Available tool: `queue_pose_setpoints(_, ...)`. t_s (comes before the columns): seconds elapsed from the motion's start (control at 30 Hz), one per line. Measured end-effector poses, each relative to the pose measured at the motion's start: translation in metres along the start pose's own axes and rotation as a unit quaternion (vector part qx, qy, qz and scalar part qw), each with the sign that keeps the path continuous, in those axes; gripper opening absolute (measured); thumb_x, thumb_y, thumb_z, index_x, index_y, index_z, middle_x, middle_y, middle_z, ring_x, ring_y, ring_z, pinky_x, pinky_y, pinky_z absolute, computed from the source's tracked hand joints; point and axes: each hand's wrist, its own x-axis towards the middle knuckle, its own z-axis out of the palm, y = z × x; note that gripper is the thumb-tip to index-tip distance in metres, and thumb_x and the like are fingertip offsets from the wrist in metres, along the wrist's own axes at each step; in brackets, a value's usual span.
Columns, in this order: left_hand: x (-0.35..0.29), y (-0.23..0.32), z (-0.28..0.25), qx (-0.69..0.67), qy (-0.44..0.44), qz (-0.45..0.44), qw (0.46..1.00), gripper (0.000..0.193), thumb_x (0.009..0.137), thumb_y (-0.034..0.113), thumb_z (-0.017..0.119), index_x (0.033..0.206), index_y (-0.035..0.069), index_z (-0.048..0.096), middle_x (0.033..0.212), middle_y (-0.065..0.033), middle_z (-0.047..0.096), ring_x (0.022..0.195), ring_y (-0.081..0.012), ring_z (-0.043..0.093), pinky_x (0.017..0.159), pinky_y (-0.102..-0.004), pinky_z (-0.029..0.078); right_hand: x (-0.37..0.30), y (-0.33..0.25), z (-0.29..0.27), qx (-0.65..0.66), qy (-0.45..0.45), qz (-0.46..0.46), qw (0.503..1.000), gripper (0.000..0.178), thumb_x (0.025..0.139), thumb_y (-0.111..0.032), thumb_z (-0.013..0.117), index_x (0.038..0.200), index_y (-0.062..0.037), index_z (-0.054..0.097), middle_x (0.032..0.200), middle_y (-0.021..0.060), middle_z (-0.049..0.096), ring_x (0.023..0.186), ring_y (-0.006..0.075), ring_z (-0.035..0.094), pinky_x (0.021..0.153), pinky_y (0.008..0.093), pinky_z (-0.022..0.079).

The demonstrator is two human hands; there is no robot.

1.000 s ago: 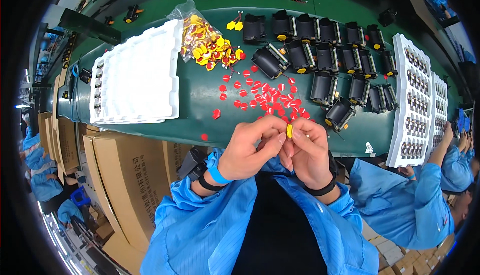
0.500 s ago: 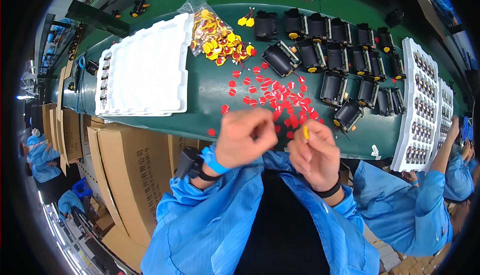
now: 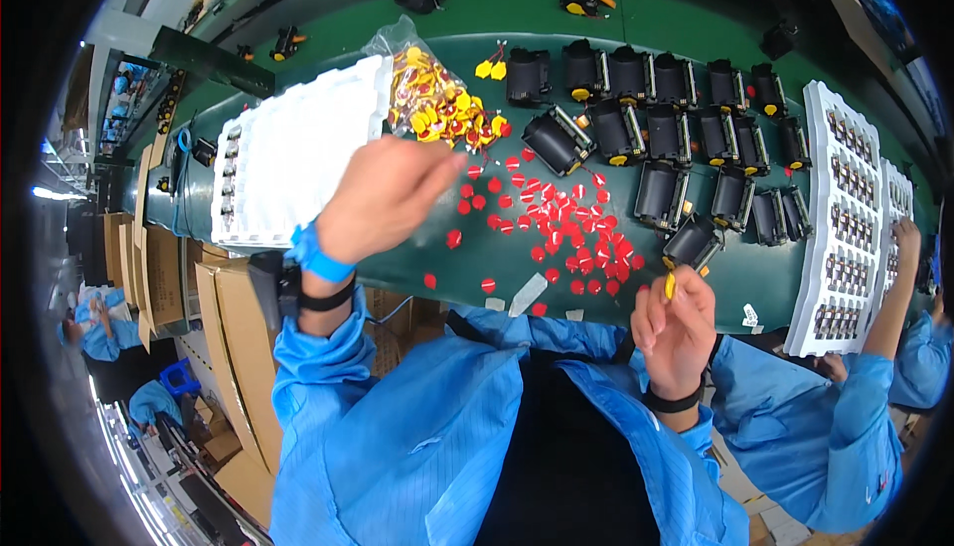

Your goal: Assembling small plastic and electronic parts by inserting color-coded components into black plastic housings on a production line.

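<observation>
The right hand (image 3: 679, 337), at four o'clock from mid-view, pinches a small yellow piece (image 3: 670, 286) upright between thumb and finger. The left hand (image 3: 383, 203), at ten o'clock, has its fingers curled; it is blurred, so I cannot tell whether they grip anything.

Between the hands, loose red discs (image 3: 603, 248) scatter across the green table (image 3: 417, 263), a few near its close edge, where a trailing sleeve could sweep them off. The yellow piece could slip, since only the fingertips appear to bear it.

The nearest of the black housings (image 3: 618, 129) lies at one o'clock from the right hand, close enough to be knocked if that hand swings forward; the rest stand in rough rows beyond. At ten o'clock from mid-view, a white tray (image 3: 318, 139) lies beside the left hand.

Farther off, at twelve, a heap of yellow parts (image 3: 459, 121) spills from a clear bag (image 3: 402, 34); their thin leads, if tangled, could drag neighbours out with any one pulled.
</observation>
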Motion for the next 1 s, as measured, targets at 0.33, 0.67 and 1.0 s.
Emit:
queue_pose_setpoints(0.33, 0.179, -0.151, -0.046, 0.290, 0.186, -0.107, 0.933, 0.024, 0.082, 0.015, 0.058, 0.103, 0.004, 0.062, 0.099, -0.0253, 0.067, 0.094, -0.0463, 0.064, 0.079, -0.0547, 0.055, -0.013, -0.013, -0.002, -0.118, 0.017, -0.039, 0.992, 0.019, 0.096, -0.012, 0.058, 0.085, 0.0035, 0.055, 0.062, 0.0151, 0.058, 0.049, 0.0242, 0.059, 0.044, 0.0312, 0.046)
queue_pose_setpoints(0.67, 0.207, -0.207, -0.012, 0.359, 0.020, -0.009, 0.933, 0.025, 0.082, 0.016, 0.065, 0.104, 0.005, 0.067, 0.096, -0.0214, 0.068, 0.100, -0.0400, 0.064, 0.083, -0.0497, 0.052, -0.017, -0.002, 0.004, -0.114, 0.028, -0.051, 0.992, 0.013, 0.096, -0.005, 0.057, 0.086, 0.0042, 0.057, 0.064, 0.0148, 0.061, 0.054, 0.0223, 0.061, 0.049, 0.0297, 0.048)
queue_pose_setpoints(1.0, 0.003, 0.063, 0.004, -0.509, -0.148, -0.038, 0.847, 0.027, 0.092, 0.004, 0.066, 0.118, -0.001, 0.059, 0.061, -0.0011, 0.058, 0.050, -0.0059, 0.054, 0.047, -0.0210, 0.039, 0.032, -0.015, 0.055, -0.295, -0.198, -0.169, 0.919, 0.008, 0.091, 0.001, 0.066, 0.087, 0.0072, 0.069, 0.078, 0.0150, 0.074, 0.069, 0.0172, 0.072, 0.059, 0.0255, 0.055)
